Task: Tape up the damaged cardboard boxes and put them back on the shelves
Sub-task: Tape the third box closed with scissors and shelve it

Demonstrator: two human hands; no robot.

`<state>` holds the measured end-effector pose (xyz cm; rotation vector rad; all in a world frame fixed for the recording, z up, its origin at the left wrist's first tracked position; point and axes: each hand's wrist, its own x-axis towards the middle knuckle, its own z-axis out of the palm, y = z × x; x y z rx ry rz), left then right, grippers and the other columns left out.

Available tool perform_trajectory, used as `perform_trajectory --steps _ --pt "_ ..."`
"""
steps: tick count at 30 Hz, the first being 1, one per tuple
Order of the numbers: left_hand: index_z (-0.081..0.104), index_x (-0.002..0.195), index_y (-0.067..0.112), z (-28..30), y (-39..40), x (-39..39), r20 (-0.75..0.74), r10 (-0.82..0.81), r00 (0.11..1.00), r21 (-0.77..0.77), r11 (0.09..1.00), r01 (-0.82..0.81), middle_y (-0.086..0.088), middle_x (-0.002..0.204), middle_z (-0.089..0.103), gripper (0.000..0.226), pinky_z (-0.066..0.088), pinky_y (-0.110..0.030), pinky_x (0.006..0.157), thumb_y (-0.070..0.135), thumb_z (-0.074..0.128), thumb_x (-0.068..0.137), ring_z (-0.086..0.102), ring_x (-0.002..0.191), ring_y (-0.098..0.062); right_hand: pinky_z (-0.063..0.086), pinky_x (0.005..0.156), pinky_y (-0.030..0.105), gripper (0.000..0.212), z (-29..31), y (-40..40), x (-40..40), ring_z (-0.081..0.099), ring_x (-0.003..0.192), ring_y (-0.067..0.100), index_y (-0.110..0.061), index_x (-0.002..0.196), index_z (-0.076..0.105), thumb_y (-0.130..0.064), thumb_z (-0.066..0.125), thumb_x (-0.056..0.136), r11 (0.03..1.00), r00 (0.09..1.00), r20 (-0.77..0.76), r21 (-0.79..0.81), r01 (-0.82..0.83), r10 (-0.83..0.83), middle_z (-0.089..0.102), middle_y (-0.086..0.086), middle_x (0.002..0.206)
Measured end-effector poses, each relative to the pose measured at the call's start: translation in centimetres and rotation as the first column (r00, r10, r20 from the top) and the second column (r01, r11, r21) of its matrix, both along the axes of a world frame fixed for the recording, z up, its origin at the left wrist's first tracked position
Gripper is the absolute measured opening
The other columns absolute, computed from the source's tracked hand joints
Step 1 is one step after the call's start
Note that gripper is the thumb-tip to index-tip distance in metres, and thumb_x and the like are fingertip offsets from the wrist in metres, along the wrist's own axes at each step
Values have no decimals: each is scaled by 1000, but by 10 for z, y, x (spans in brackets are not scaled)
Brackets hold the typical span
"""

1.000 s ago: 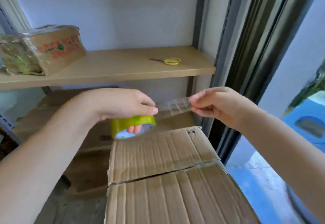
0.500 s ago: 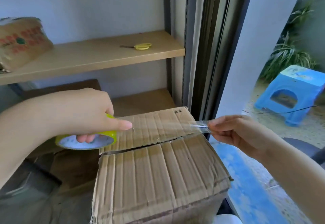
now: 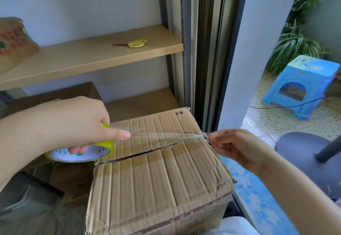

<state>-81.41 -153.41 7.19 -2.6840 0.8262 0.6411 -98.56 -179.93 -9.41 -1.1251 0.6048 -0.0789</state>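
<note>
Head view | tape is stretched clear above the box seam, judged ready for pressing down | roll is gripped by left hand, forefinger straight on the strip | tape end is pinched by right hand past the box's right edge | scissors are left on the shelf; a stool is seen outside.
</note>
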Motion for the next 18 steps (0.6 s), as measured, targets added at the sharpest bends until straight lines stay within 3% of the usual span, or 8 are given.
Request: perform_trajectory --steps 3,5,8,10,11,13,15,18 --pt "58 62 17 -4 1 0 13 7 1000 59 998 -8 5 48 66 81 55 -23 76 94 32 63 62 41 -5 55 62 21 12 -6 13 2 67 72 16 -1 84 73 3 62 87 995 994 -23 17 -102 102 69 14 86" --pt "60 65 17 -6 1 -1 22 0 1000 88 996 -2 5 48 66 78 55 -27 82 91 34 68 61 40 -4 54 59 19 7 -3 18 3 69 69 10 -7 95 71 -9 68 90 982 986 -82 -110 -155 147 72 5 82" --pt "62 67 17 -10 1 1 57 -24 998 122 992 17 6 48 66 73 45 -17 54 85 39 77 58 37 -2 53 72 23 73 4 21 8 68 86 8 -22 141 42 -47 74 80 774 956 -279 -583 -248 96 66 -8 109" --pt "57 63 17 -11 2 2 64 -32 997 136 990 23 6 47 65 69 39 -16 49 83 41 79 55 36 -2 48 90 31 123 11 18 11 60 107 20 -27 155 11 -71 69 56 514 932 -364 -799 -312 1 34 -2 141" --pt "55 62 18 -11 2 2 56 -23 998 128 992 15 5 46 65 69 38 -15 48 83 42 79 54 36 -3 47 95 34 130 16 15 12 57 112 22 -26 156 9 -75 66 50 463 938 -346 -834 -300 -16 25 0 144" --pt "56 63 18 -12 4 2 52 -11 999 111 994 5 5 48 66 71 36 -13 44 85 41 77 53 35 -3 46 98 33 105 25 12 18 53 120 17 -27 153 26 -70 67 67 435 980 -201 -883 -176 -11 31 -3 146" --pt "60 64 17 -13 4 1 60 -10 998 108 994 3 6 48 66 73 33 -11 39 86 40 77 53 35 -2 43 98 29 67 34 19 27 48 127 11 -30 147 40 -57 58 88 286 999 4 -958 -6 35 39 -12 146" --pt "63 66 17 -12 6 0 66 -1 998 85 996 -5 7 48 66 74 34 -13 41 86 40 77 55 36 -1 26 119 43 71 52 48 41 20 148 10 -33 153 30 -66 43 91 94 946 34 -996 3 323 24 -15 159"
